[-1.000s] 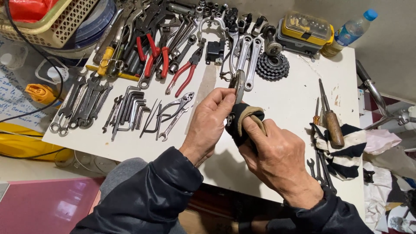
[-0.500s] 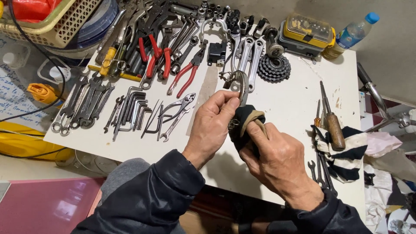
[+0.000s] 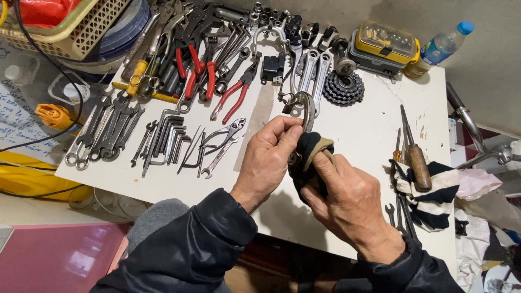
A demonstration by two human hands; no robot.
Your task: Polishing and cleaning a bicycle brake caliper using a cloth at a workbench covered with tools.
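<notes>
The left hand point(image 3: 268, 157) pinches a curved metal caliper arm point(image 3: 305, 111) near its lower end, thumb and forefinger closed on the metal where it enters the dark rag point(image 3: 306, 157); the right hand point(image 3: 347, 198) is wrapped around that rag from below and to the right, its forefinger laid along a tan edge of the cloth, so its grip is clamped on the rag and, through it, on the foot of the part; the part's long axis runs up and away from both hands, toward the far side of the white counter point(image 3: 369, 130), with its hooked tip pointing back over the row of tools; so the bare metal lies beyond the grips, and the covered end lies between the two palms; the left hand is nearer the exposed curve, the right hand nearer the buried end; the hands touch at the rag, over the near middle of the counter; just beyond the hooked tip lie bright flat wrenches point(image 3: 315, 68) and a toothed sprocket cluster point(image 3: 343, 88); to the left lie red-handled pliers point(image 3: 234, 97), a pair of grey pliers point(image 3: 220, 142) and a fan of hex keys point(image 3: 165, 138); to the right, well apart from the hands, a wooden-handled screwdriver point(image 3: 417, 157) rests on a striped cloth point(image 3: 429, 190); at the far right corner stand a yellow case point(image 3: 382, 46) and a plastic bottle point(image 3: 442, 46).
</notes>
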